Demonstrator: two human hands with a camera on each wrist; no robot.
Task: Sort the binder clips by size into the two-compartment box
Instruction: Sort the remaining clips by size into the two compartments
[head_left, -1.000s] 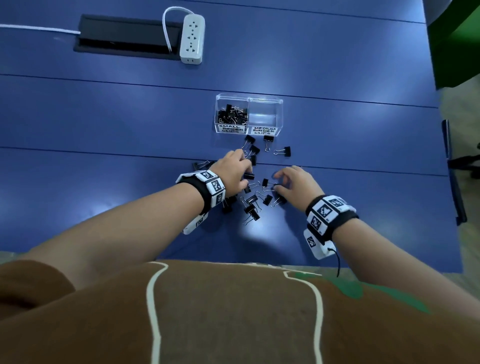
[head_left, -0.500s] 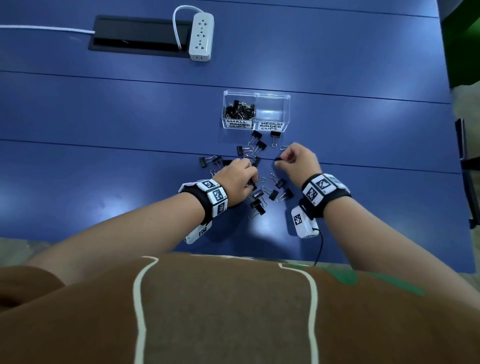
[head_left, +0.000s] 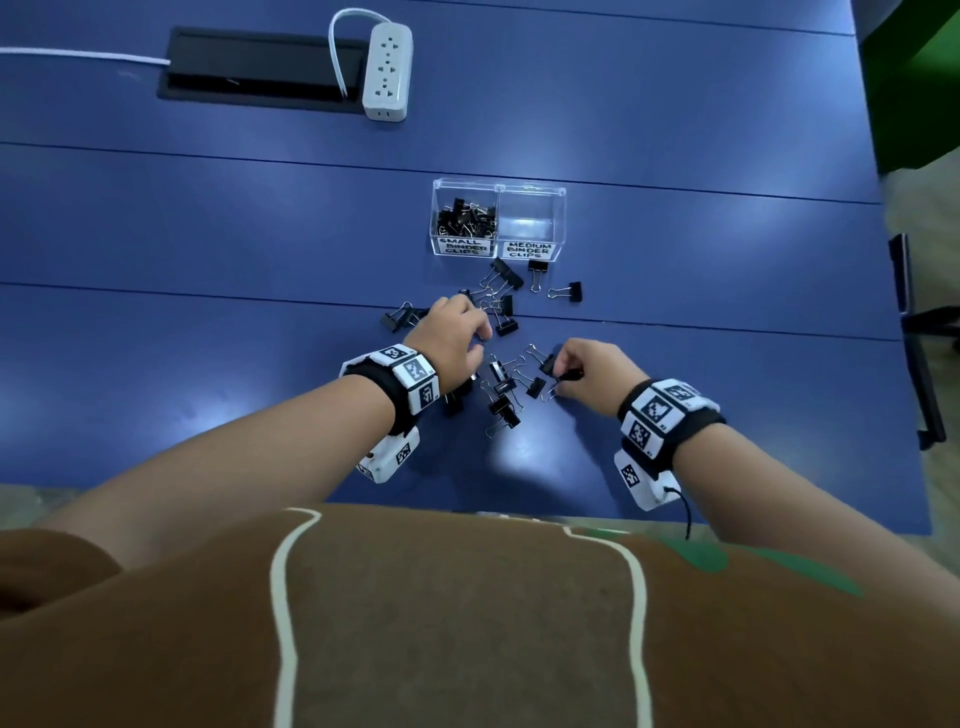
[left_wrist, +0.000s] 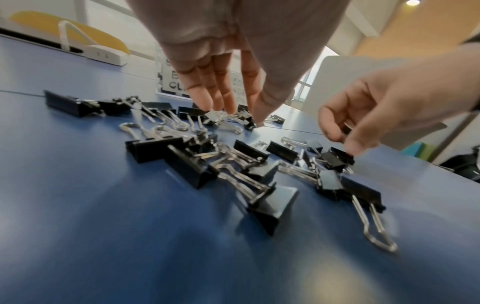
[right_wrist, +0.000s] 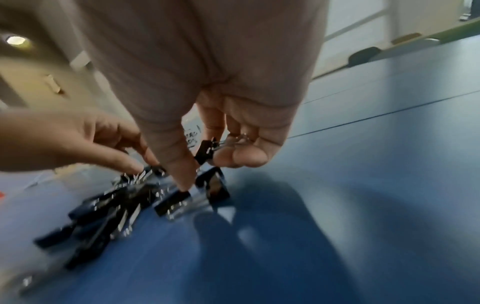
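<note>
1. The blue table (head_left: 208, 218) carries everything, with a white power strip (head_left: 387, 70) at its far edge, well beyond both hands.
2. The clear two-compartment box (head_left: 498, 189) stands beyond the fingertips of both hands. Its left compartment, labelled SMALL BINDER CLIPS, holds a heap of black clips (head_left: 465, 218); the right one is labelled MEDIUM BINDER CLIPS.
3. The left hand (head_left: 452, 343) is palm-down over the scatter, fingers (left_wrist: 207, 90) extended downward and close together, their tips at a clip (left_wrist: 215, 118) on the table. No finger curls round anything; whether the tips actually press the clip cannot be told.
4. The right hand (head_left: 597, 371) is curled. In its wrist view the bent fingers (right_wrist: 246, 156) tuck a small black clip (right_wrist: 205, 152) against the palm by its wire handles, while the thumb and forefinger reach down to another clip (left_wrist: 336, 159) lying below them.
5. Loose black binder clips (head_left: 506, 405) lie between and just below the two hands, several overlapping. More clips (head_left: 506, 275) sit beyond the left fingertips, just in front of the box, and one clip (head_left: 569, 292) lies apart, beyond the right fingertips.
</note>
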